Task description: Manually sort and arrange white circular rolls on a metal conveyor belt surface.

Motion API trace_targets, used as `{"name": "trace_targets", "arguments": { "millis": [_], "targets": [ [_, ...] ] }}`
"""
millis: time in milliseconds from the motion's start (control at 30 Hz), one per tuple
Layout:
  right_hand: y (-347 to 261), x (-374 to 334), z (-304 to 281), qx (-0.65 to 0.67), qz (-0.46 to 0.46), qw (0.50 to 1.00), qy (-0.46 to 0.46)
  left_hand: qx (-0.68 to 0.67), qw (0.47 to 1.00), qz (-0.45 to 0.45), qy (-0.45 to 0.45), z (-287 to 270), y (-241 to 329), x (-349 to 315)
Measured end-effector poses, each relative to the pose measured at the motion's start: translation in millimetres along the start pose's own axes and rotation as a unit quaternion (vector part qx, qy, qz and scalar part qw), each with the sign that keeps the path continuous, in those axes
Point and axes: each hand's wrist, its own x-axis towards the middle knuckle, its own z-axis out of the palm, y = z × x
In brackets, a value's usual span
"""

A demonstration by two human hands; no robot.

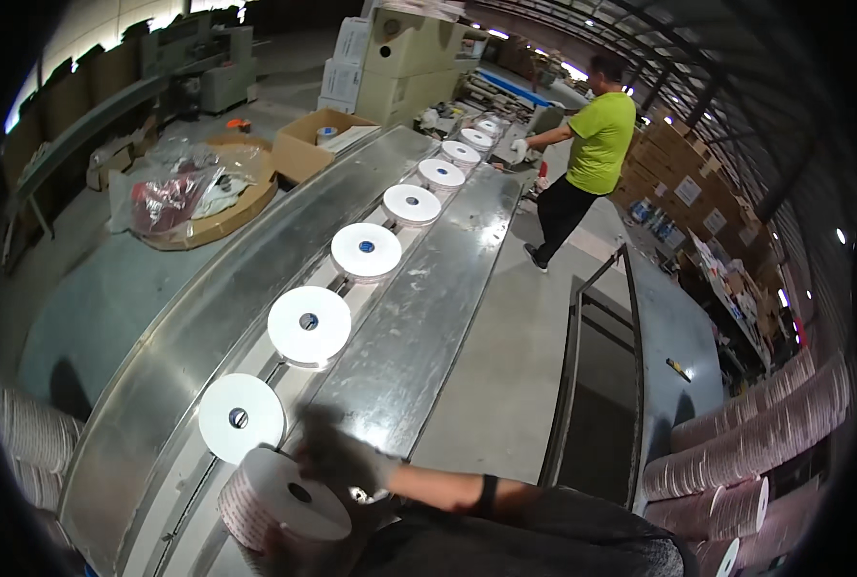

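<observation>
A thick white roll [324, 507] with red print round its side and a dark core hole stands at the near end of a metal conveyor. It looks like a stack or a tall roll of tape; I cannot tell which. My right hand [344, 456], in a pale glove with dark fingers, is over the far right rim of this roll, its fingers smeared by motion. Low against the roll's near side, a dark blurred shape seems to be my left hand [276, 550], its fingers indistinct. Just beyond lies another flat white roll [224, 435].
Several white rolls [309, 347] lie spaced in a line along the conveyor [404, 348]. A co-worker [601, 144] in a yellow-green shirt stands at its far end. Long stacks of rolls [750, 433] lie right, beside a metal frame [575, 385]. An open carton [298, 154] stands left.
</observation>
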Motion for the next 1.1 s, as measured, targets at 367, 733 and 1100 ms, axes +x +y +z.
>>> {"name": "trace_targets", "arguments": {
  "millis": [367, 733, 1100],
  "targets": [
    [25.9, -42.6, 9.3, -0.443, -0.355, 0.820, 0.079, -0.011, 0.974, 0.208, -0.090, 114.3, 37.4, -15.1],
    [-59.9, -39.1, -76.6, -0.074, 0.029, 0.996, -0.039, 0.100, 0.986, 0.023, 0.134, -7.2, 69.8, 3.4],
    [8.9, 123.6, 64.5, -0.834, -0.095, 0.537, -0.083, 0.239, 0.933, -0.045, 0.267, -80.7, -10.8, -79.7]
  ]
}}
